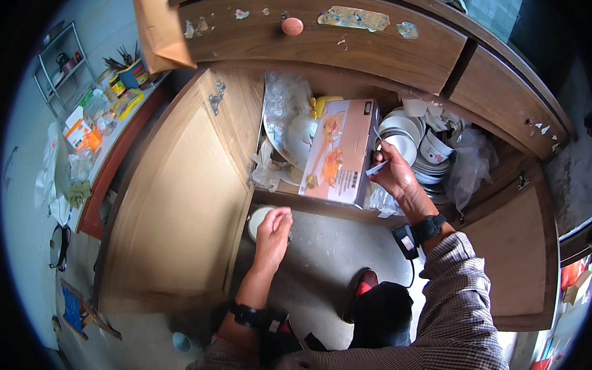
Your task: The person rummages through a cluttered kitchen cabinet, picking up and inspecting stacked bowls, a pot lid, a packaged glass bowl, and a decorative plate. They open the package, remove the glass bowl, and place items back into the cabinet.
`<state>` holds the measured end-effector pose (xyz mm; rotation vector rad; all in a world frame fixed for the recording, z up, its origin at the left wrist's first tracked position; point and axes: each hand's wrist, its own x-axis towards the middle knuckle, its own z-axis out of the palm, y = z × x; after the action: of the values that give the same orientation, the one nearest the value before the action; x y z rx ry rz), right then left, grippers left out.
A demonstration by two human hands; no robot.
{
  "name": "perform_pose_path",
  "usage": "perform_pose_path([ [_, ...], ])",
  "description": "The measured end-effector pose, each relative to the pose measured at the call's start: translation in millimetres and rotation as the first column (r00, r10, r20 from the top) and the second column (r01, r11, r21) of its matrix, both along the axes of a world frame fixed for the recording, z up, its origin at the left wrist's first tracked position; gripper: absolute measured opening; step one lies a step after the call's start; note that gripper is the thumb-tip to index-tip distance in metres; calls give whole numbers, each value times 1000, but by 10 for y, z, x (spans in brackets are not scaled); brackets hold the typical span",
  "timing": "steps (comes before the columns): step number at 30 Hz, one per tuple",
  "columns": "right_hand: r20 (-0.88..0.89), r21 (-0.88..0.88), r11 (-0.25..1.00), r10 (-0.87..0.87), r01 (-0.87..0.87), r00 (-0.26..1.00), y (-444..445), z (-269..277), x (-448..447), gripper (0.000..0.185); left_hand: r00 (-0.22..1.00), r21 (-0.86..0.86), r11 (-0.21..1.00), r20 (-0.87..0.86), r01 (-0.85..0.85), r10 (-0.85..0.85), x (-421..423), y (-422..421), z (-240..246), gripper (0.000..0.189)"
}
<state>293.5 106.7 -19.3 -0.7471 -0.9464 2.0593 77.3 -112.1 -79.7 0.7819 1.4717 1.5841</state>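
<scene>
My right hand is at the right side of a printed cardboard box, its fingers closed on a thin whitish strip. The box lies tilted in the open cabinet, its pink, pictured face up. My left hand is raised over the floor, below the box's near left corner, fingers bent; whether it holds anything cannot be told. Close behind it stands a white round container, partly hidden. Right of the box are stacked white plates and a flowered bowl. A large patterned plate leans on the left.
Open wooden doors flank the cabinet left and right. Clear plastic bags hang over the cabinet's right side. A brown paper bag juts down at upper left. A cluttered counter runs along the left. A small blue cup is on the floor.
</scene>
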Motion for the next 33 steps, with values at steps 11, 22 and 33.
perform_pose_path([
  [11, -87, 8, 951, 310, -310, 947, -1088, 300, 440, 28, 762, 171, 935, 544, 309, -351, 159, -185, 182, 41],
  [22, -46, 11, 990, 139, -138, 989, -1541, 218, 728, 29, 823, 224, 925, 425, 306, -375, 401, -516, 200, 33],
  [33, -22, -78, 997, 18, -19, 1000, -1662, -44, 735, 24, 847, 142, 944, 418, 296, -329, 457, -583, 98, 37],
])
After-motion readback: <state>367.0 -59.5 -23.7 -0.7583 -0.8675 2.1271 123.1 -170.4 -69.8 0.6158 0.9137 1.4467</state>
